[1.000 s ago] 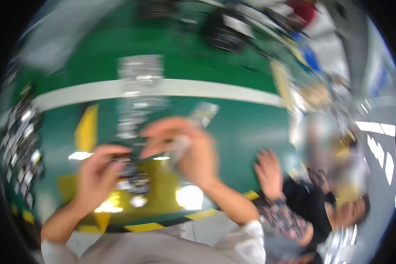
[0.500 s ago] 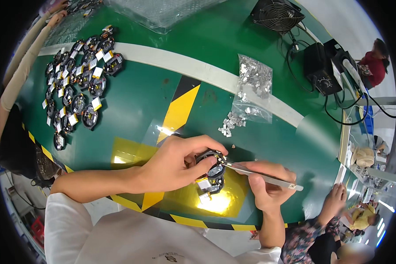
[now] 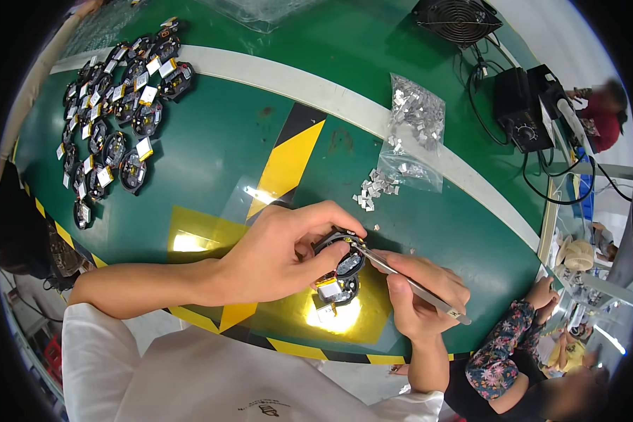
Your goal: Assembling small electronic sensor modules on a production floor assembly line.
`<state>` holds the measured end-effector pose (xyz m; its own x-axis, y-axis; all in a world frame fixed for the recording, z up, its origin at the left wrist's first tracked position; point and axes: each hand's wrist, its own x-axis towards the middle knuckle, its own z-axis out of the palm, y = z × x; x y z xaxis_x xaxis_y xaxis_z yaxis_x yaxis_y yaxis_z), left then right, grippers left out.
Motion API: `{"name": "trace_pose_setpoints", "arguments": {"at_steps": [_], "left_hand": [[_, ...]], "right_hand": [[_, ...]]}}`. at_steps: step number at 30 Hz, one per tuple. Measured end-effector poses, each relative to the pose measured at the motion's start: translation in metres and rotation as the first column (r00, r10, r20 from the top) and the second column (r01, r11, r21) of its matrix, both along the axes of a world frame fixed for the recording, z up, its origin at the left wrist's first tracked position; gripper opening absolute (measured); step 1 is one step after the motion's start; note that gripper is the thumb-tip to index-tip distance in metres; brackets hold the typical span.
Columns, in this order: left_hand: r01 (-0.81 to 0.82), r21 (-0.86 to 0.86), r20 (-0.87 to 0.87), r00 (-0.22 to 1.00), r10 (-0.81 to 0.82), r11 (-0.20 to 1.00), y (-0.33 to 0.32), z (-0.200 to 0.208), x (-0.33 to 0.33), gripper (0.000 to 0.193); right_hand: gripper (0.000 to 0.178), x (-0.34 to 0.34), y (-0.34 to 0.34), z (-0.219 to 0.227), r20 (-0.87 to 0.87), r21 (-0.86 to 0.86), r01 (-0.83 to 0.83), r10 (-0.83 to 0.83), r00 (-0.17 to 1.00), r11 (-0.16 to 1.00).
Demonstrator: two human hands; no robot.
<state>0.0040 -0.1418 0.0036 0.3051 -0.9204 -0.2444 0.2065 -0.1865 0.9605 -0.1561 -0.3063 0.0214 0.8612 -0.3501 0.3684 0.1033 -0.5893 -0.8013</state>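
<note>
My left hand [image 3: 288, 246] grips a round black device housing [image 3: 349, 261] between thumb and fingers, tilted above a yellow film patch on the bench. In my right hand [image 3: 422, 288] is a pair of metal tweezers [image 3: 429, 295], its tips touching the upper right rim of the housing. Whether the tips pinch a small part is too fine to make out. A silver battery pouch [image 3: 328, 290] with yellow tape shows just below the held housing, beside another black piece lying on the film. Beyond my hands lies a loose pile of small silver-grey pieces [image 3: 375, 190].
A clear plastic bag [image 3: 416, 116] of the same small pieces lies behind the pile. Many black housings with battery pouches [image 3: 119, 116] cluster at the left. A black fan [image 3: 458, 21] and a black control box with cables [image 3: 522, 112] stand far right. A co-worker's arm [image 3: 503, 344] rests at the right edge.
The tweezers have turned steeper, their rear end lower and nearer me, tips still at the housing. The view has shifted slightly. The co-worker's hands at right have moved up; the arms at far left have drawn outward.
</note>
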Motion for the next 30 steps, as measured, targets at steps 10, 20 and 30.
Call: {"name": "trace_pose_setpoints", "arguments": {"at_steps": [10,20,30], "left_hand": [[-0.013,-0.025,-0.059,0.998,0.012,1.000,-0.001,0.001,0.002,0.021],[-0.035,-0.076,-0.129,0.991,0.025,0.996,-0.001,0.001,0.002,0.020],[-0.031,-0.100,-0.229,0.973,0.008,0.995,-0.002,0.004,0.006,0.021]], "right_hand": [[0.014,-0.001,0.003,-0.005,0.000,0.117,0.040,-0.040,0.999,0.992],[0.013,-0.003,0.009,-0.012,-0.006,0.259,0.113,-0.116,0.993,0.959],[0.020,0.003,-0.007,-0.008,0.109,0.022,-0.138,0.134,0.985,0.990]]}}
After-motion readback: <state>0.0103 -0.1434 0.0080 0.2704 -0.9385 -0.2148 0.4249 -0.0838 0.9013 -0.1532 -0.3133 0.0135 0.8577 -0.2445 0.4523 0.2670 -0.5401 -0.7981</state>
